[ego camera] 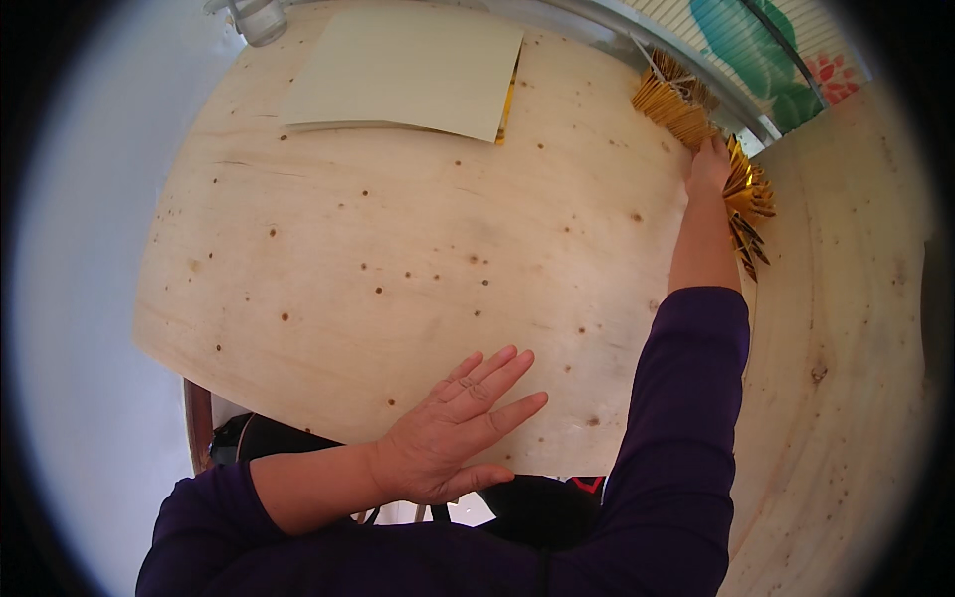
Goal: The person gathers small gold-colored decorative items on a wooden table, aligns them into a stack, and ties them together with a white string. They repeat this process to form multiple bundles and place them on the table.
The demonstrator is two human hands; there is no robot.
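Observation:
My left hand [459,429] hovers over or rests on the near edge of the wooden tabletop [418,224], palm down, fingers spread, holding nothing. My right arm reaches to the far right, where my right hand [709,166] touches a row of folded gold paper pieces [671,108]. Its fingertips are partly hidden, so whether they grip a piece is unclear. Just right of that hand, more shiny gold folded pieces [748,186] lie fanned along the table's right edge. At the back lies a stack of pale yellow sheets [406,71], with a gold edge showing beneath its right side.
A clear glass or plastic cup [261,21] stands at the back left corner. Another wooden board [835,313] adjoins the right side. Behind the gold pieces run a metal rail and a slatted panel with a painted flower [776,67]. A white wall borders the left.

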